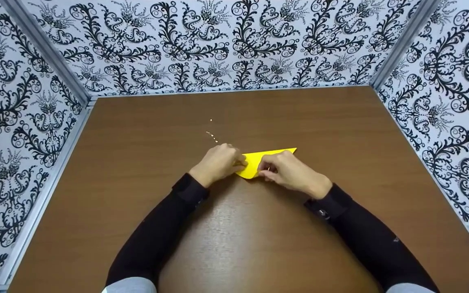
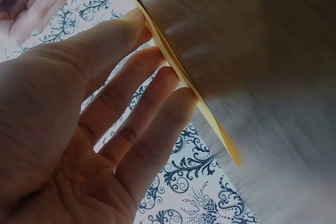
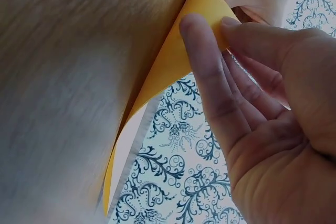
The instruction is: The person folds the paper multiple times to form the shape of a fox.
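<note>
Paper [image 1: 252,163]: on the table [image 1: 234,244], one corner toward 2 o'clock.
Left hand [image 1: 219,160]: at its 9 o'clock, pinching its edge.
Right hand [image 1: 292,172]: at its 4 o'clock, pinching the curl [image 3: 207,4].
Curl: I'd roll evenly, left anchoring, avoiding creases.

- Mid-frame, head view: blocked. Left hand [image 1: 218,162], yellow paper [image 1: 254,162] and right hand [image 1: 293,171] form one barrier.
- Room over table [image 1: 157,134]: left and right of the hands, plus the strip beyond them.
- Lower centre: a hand fits between left sleeve [image 1: 149,236] and right sleeve [image 1: 375,240]; sleeves block both lower diagonals.
- Hard limits: patterned walls [image 1: 218,40] at top, left, right; grey posts [image 1: 401,44] in upper corners.
</note>
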### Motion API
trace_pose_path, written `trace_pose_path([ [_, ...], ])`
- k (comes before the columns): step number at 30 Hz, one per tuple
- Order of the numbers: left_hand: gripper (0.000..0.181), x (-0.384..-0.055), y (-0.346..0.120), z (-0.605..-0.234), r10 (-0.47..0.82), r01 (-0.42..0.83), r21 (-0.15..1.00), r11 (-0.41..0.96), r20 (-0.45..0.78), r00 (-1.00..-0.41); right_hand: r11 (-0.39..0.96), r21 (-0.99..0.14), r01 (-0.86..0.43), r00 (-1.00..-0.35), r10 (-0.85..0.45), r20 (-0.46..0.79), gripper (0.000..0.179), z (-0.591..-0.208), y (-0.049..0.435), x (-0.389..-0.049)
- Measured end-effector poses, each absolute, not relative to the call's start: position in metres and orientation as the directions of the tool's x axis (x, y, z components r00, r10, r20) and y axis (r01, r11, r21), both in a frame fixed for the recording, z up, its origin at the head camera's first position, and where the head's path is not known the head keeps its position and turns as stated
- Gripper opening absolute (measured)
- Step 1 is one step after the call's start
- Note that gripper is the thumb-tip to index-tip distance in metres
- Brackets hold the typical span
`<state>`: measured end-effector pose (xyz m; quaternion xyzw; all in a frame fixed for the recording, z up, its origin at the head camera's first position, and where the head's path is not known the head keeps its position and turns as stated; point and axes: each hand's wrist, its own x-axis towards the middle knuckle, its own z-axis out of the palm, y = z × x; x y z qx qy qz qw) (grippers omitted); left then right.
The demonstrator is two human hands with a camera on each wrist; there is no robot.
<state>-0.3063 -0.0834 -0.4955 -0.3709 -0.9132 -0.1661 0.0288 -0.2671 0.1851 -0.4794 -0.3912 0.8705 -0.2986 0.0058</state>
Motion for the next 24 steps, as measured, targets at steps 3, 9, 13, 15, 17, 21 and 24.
trace_pose_path([
  [3, 0.005, -0.306, -0.084, -0.495, 0.667, 0.686, 0.279, 0.672, 0.175, -0.724, 0.518, -0.56, -0.647, -0.716, -0.666, 0.211, 0.006, -0.48, 0.185, -0.269],
  [9, 0.007, -0.306, -0.084, -0.496, 0.662, 0.681, 0.279, 0.677, 0.174, -0.729, 0.517, -0.591, -0.618, -0.737, -0.642, 0.209, 0.006, -0.476, 0.185, -0.27],
  [13, 0.005, -0.305, -0.086, -0.496, 0.667, 0.687, 0.278, 0.671, 0.177, -0.723, 0.504, -0.601, -0.62, -0.738, -0.635, 0.228, 0.007, -0.477, 0.182, -0.272],
  [15, 0.004, -0.304, -0.086, -0.496, 0.671, 0.692, 0.274, 0.668, 0.181, -0.719, 0.509, -0.593, -0.624, -0.74, -0.628, 0.239, 0.007, -0.478, 0.182, -0.273],
  [17, 0.005, -0.304, -0.085, -0.495, 0.675, 0.698, 0.269, 0.664, 0.186, -0.714, 0.517, -0.579, -0.63, -0.742, -0.622, 0.253, 0.007, -0.478, 0.182, -0.275],
  [21, 0.008, -0.304, -0.084, -0.494, 0.678, 0.702, 0.264, 0.661, 0.192, -0.71, 0.524, -0.56, -0.642, -0.74, -0.614, 0.275, 0.008, -0.475, 0.181, -0.277],
  [24, 0.01, -0.304, -0.085, -0.493, 0.675, 0.7, 0.267, 0.663, 0.192, -0.713, 0.525, -0.559, -0.642, -0.742, -0.61, 0.279, 0.008, -0.473, 0.181, -0.278],
])
